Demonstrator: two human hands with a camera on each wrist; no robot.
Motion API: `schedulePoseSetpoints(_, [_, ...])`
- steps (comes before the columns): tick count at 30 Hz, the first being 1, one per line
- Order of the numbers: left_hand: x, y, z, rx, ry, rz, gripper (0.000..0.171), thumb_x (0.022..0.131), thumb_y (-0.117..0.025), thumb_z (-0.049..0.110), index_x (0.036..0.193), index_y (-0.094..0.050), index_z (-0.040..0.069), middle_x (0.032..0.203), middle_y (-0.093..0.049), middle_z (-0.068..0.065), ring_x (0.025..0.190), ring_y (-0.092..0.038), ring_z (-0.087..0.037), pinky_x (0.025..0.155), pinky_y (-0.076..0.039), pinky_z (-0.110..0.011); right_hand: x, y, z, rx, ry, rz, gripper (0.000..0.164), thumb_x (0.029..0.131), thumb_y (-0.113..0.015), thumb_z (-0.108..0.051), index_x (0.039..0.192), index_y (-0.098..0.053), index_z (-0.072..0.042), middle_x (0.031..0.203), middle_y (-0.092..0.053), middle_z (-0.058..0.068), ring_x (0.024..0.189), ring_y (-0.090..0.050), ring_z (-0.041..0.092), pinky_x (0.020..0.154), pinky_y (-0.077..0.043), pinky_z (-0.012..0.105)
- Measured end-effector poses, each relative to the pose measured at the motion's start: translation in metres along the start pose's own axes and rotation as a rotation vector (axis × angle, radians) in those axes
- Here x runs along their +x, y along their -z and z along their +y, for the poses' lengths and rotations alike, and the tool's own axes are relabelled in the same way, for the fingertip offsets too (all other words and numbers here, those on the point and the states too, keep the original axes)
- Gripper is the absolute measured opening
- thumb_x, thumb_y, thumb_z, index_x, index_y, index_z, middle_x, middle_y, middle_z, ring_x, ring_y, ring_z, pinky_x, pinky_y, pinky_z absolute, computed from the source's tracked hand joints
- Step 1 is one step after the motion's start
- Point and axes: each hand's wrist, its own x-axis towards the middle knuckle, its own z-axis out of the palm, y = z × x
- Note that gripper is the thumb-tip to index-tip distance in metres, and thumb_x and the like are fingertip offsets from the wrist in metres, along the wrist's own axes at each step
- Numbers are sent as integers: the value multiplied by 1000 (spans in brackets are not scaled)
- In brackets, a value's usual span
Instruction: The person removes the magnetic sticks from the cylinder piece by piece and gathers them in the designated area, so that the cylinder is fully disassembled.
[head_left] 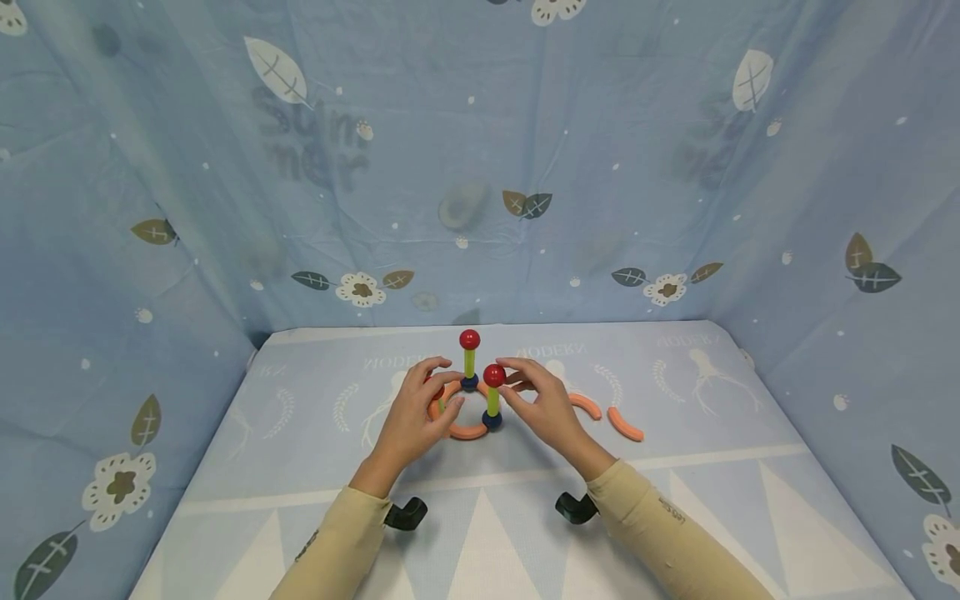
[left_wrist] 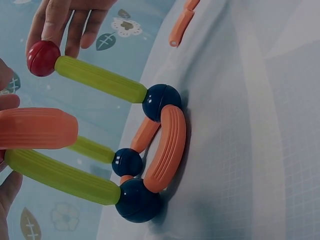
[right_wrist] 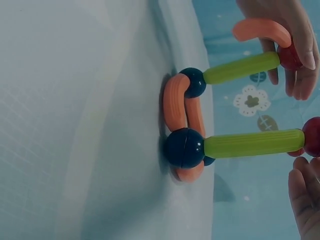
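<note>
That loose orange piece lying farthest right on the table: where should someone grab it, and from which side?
Probably across the middle of the orange piece, coming down from above; the right grip is nearer. The piece is a slim, gently curved bar lying on the patterned tabletop, with bare surface along both long sides, so it could be pinched across its narrow width.

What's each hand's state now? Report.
Left hand: closed, holding a red ball, orange curved piece against it.
Right hand: closed, pinching another red ball atop a green stick.
</note>
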Motion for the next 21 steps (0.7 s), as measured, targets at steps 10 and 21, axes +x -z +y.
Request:
schedulePoseSetpoints(10, [1, 1, 1, 7, 6, 6, 26, 97, -69, 26, 121, -72, 17, 138, -55, -5, 131, -48, -27, 103, -47, -54, -18, -5, 1, -65, -18, 114, 33, 93, -76, -15, 124, -63, -12, 108, -63, 9, 89, -62, 12, 75, -59, 34])
schedulePoseSetpoints(21, [0, 1, -2, -6, -9, 10, 26, 99, -66, 27, 122, -71, 18, 139, -54, -4, 131, -47, -27, 103, -45, -54, -36, -31, 6, 18, 27, -24, 18, 92, -75, -8, 109, -70, -10, 96, -70, -5, 80, -64, 7, 69, -58, 26])
